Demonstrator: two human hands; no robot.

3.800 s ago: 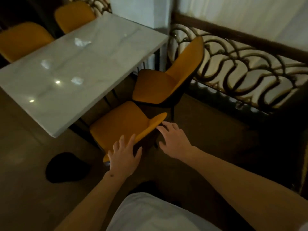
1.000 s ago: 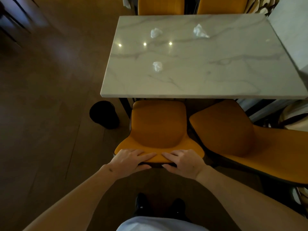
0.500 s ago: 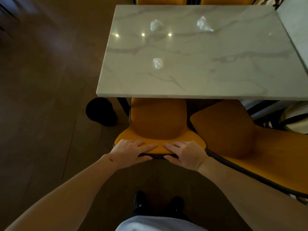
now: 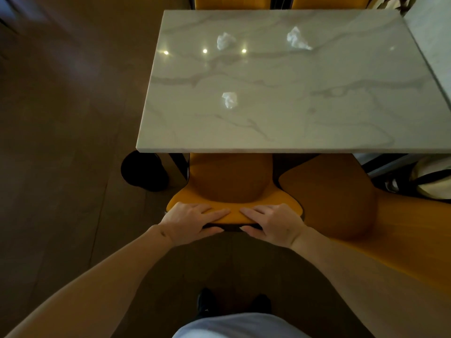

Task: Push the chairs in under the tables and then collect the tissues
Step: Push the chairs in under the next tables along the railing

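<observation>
An orange chair (image 4: 229, 181) stands in front of me with its seat partly under the white marble table (image 4: 317, 123). My left hand (image 4: 188, 222) and my right hand (image 4: 273, 224) both grip the top edge of its backrest, side by side. A second orange chair (image 4: 341, 191) stands to the right, turned at an angle, mostly outside the table. Three crumpled white tissues lie on the tabletop: one near the middle left (image 4: 230, 99), one at the far left (image 4: 225, 41), one at the far right (image 4: 296, 38).
A black round bin (image 4: 144, 170) stands on the wooden floor by the table's near left corner. Two more orange chair backs (image 4: 231, 2) show at the table's far side. A wall and ornate railing (image 4: 429, 181) close off the right.
The chair under my hands has slid forward, further beneath the table's near edge. My hands kept their hold on the backrest.
</observation>
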